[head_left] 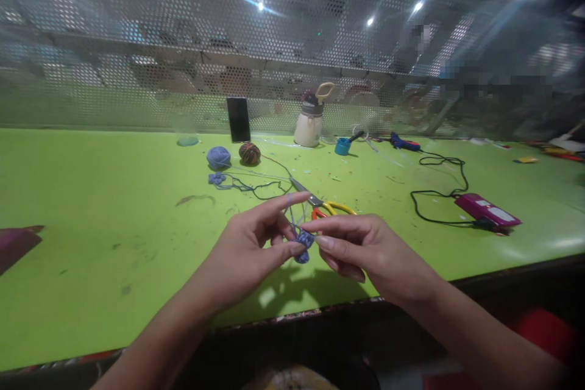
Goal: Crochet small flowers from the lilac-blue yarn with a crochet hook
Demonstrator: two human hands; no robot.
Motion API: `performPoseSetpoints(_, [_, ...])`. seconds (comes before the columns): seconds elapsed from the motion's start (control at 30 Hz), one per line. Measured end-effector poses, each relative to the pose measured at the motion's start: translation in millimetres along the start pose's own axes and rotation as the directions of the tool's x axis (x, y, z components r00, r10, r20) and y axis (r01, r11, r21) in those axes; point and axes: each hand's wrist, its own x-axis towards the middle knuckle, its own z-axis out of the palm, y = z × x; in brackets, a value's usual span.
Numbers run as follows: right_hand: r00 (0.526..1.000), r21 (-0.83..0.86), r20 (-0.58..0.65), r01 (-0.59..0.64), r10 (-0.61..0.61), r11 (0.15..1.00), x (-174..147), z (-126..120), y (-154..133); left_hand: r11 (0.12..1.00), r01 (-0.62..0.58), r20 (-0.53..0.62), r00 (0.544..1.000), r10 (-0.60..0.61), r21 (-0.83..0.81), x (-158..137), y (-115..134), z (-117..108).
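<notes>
My left hand (256,241) pinches a small blue-purple crocheted piece (302,247) between thumb and fingers, above the table's front part. Its index finger is stretched out, and blue yarn (292,210) runs over it down to the piece. My right hand (361,247) is closed at the piece's right side, thumb and index finger pinched on what looks like a thin crochet hook, mostly hidden by the fingers. Just behind the hands lie scissors (315,201) with yellow and orange handles, partly covered by the right hand.
On the green table (114,207) sit a blue yarn ball (218,158), a multicoloured yarn ball (249,153) and a small blue crocheted piece (217,178). Further back stand a phone (239,120), a bottle (309,125) and a blue pot (342,146). A glue gun (404,142) and corded purple box (487,210) lie right.
</notes>
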Motion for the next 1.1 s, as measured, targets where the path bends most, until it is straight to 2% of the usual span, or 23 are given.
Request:
performPoseSetpoints(0.07, [1.000,-0.029,-0.004,0.014,-0.014,0.999,2,-1,-1,1.000,0.000,0.006,1.000,0.001,-0.008,1,0,-1])
performPoseSetpoints(0.17, [0.999,-0.051,0.010,0.049,-0.048,0.998,4,-4,-2,0.991,-0.037,-0.040,0.998,0.042,0.126,1,0,-1])
performPoseSetpoints(0.27, [0.997,-0.056,0.023,0.075,-0.073,0.996,6,-4,-3,0.959,-0.095,-0.073,0.990,0.118,0.266,-1,0,0])
performPoseSetpoints(0.33, [0.999,-0.007,0.002,0.040,-0.040,0.999,7,-1,-3,0.929,-0.165,-0.083,0.976,0.203,0.330,-1,-2,2])
performPoseSetpoints(0.4, [0.999,0.097,-0.042,-0.019,0.024,0.995,7,4,-2,0.850,-0.285,-0.090,0.929,0.358,0.443,-1,-6,3])
performPoseSetpoints(0.47, [0.995,0.200,-0.078,-0.044,0.060,0.979,7,9,0,0.715,-0.407,-0.063,0.845,0.531,0.568,0,-11,5])
performPoseSetpoints(0.53, [0.994,0.254,-0.091,-0.030,0.054,0.967,7,13,3,0.649,-0.456,-0.052,0.794,0.606,0.609,-1,-13,5])
performPoseSetpoints(0.6, [0.996,0.252,-0.090,0.012,0.011,0.968,5,14,5,0.725,-0.433,-0.092,0.824,0.560,0.535,-3,-12,5])
performPoseSetpoints(0.7, [0.996,0.149,-0.061,0.067,-0.059,0.987,1,11,5,0.917,-0.281,-0.143,0.933,0.330,0.285,-7,-4,2])
performPoseSetpoints(0.77, [0.995,0.049,-0.036,0.090,-0.089,0.995,0,9,1,0.964,-0.186,-0.125,0.969,0.212,0.188,-8,0,-1])
performPoseSetpoints(0.9, [0.991,-0.119,-0.024,0.129,-0.133,0.984,1,6,-10,0.963,-0.150,-0.016,0.987,0.158,0.224,-7,4,-5])
performPoseSetpoints(0.97, [0.993,-0.127,-0.032,0.112,-0.117,0.986,3,6,-10,0.956,-0.148,0.023,0.989,0.147,0.252,-5,2,-5])
performPoseSetpoints(1.03, [0.997,-0.034,-0.055,0.055,-0.056,0.998,7,8,-6,0.898,-0.230,0.010,0.970,0.244,0.376,-4,-1,-2])
performPoseSetpoints(1.1, [0.996,0.134,-0.084,0.006,0.005,0.991,10,13,1,0.734,-0.354,-0.011,0.897,0.442,0.580,-4,-6,2])
